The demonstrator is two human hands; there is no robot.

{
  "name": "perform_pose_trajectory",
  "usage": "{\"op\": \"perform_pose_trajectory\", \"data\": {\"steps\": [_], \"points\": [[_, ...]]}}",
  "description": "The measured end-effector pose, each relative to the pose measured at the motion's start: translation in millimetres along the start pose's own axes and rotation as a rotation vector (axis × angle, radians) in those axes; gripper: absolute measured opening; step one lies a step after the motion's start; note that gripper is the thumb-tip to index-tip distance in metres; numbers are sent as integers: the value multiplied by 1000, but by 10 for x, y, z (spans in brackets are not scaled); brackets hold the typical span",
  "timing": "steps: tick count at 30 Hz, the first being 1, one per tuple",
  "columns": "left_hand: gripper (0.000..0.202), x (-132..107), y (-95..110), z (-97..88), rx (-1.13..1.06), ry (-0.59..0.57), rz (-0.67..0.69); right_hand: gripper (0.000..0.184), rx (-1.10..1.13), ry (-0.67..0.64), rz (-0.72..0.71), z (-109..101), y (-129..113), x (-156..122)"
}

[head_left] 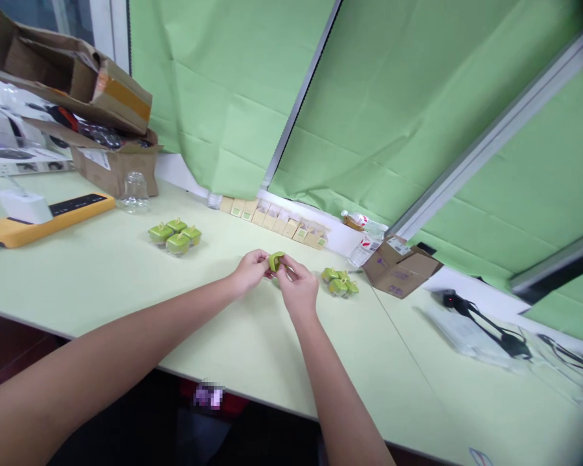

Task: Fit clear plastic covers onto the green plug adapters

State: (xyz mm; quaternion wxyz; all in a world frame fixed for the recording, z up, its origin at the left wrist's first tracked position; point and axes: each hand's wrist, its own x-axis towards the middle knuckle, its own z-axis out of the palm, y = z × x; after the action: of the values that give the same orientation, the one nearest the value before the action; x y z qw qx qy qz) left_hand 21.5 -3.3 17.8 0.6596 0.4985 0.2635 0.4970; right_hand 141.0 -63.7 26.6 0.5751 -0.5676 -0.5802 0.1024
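Observation:
Both my hands meet over the middle of the pale green table [102, 278] and pinch one small green piece [275, 260] between their fingertips. My left hand [249, 272] grips it from the left, my right hand [297, 285] from the right, fingers curled. Just right of my right hand lies a loose heap of similar green pieces [339, 283]. A neat cluster of several green pieces in clear cases [175, 236] sits farther left on the table.
A row of small tan boxes [274, 222] lines the wall under the green curtain. An open cardboard box [399, 265] and plastic bottles [364, 249] stand right of it. Stacked cartons [78, 84], a glass jar [135, 192] and a yellow device [43, 217] are at left; black cables [486, 323] at right.

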Motion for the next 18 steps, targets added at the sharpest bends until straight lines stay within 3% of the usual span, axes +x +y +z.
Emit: {"op": "perform_pose_trajectory", "data": {"steps": [4, 11, 15, 18], "points": [[24, -18, 35, 10, -57, -6, -24, 36, 4, 22, -12, -11, -13, -2], [33, -67, 138, -35, -89, -148, -83, 31, 61, -7, -3, -17, -70, -13], [35, -21, 93, -63, -40, -112, -71, 31, 93, -26, -15, -17, -90, -9], [32, 39, 47, -99, -2, -24, -36, 30, 9, 40, -54, -112, -29, 49]]}}
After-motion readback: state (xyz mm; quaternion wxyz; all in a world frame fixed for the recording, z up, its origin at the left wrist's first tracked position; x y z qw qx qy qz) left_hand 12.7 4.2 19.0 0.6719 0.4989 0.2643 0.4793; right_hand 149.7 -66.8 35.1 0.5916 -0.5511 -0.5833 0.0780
